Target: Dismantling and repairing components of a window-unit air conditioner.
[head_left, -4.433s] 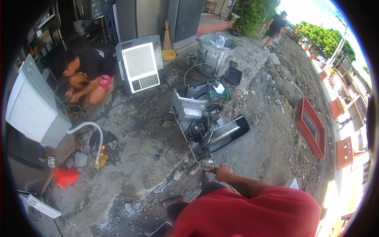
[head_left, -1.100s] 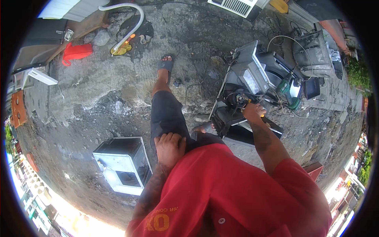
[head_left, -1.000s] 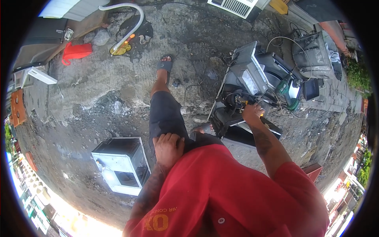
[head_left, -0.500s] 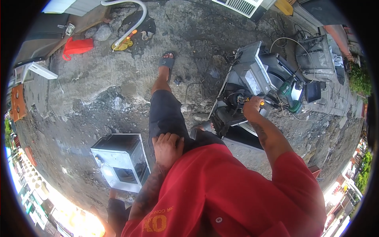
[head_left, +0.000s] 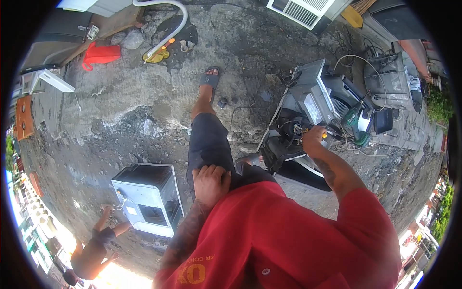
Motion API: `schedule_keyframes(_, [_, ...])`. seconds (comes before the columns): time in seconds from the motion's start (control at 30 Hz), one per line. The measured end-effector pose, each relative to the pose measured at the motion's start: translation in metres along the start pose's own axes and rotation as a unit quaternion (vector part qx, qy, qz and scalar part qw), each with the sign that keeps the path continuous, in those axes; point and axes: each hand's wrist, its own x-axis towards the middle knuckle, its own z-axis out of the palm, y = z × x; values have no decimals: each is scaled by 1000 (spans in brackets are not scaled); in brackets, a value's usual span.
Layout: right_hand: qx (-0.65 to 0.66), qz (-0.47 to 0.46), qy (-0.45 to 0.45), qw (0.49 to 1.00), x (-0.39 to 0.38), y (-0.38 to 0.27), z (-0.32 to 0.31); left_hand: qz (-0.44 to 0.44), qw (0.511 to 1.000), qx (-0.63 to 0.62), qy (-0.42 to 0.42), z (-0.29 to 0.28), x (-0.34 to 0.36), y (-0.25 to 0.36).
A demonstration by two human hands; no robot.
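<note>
My right hand is closed round a hand tool with a yellow handle; its exact kind is too small to tell. The tool's front end is at a dark round motor in an opened air conditioner unit on the ground, right of my legs. Grey plastic housing parts lie against that unit. Just beyond my right hand rests a green power drill. My left hand lies over my thigh, fingers draped on the dark shorts, holding nothing.
A metal air conditioner casing stands at the lower left, with another person past it. Far off lie a red bag and a white hose. A grey bin-like housing and loose cable are at right. The ground is rough concrete.
The person at the lower left has come further into view, one arm out toward the casing. My view has shifted slightly. Both my hands keep their places, the right still at the motor.
</note>
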Motion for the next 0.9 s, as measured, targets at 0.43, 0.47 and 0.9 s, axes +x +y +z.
schedule_keyframes(0.43, [195,-166,-86,963,77,-4,89,-12,1000,1,-13,-3,-11,2])
schedule_keyframes(0.47, [195,-171,-84,962,81,-10,89,-15,1000,5,-13,-3,-13,1])
schedule_keyframes(0.9, [345,44,-110,931,64,-28,69,-8,1000,9,-7,-5,-8,0])
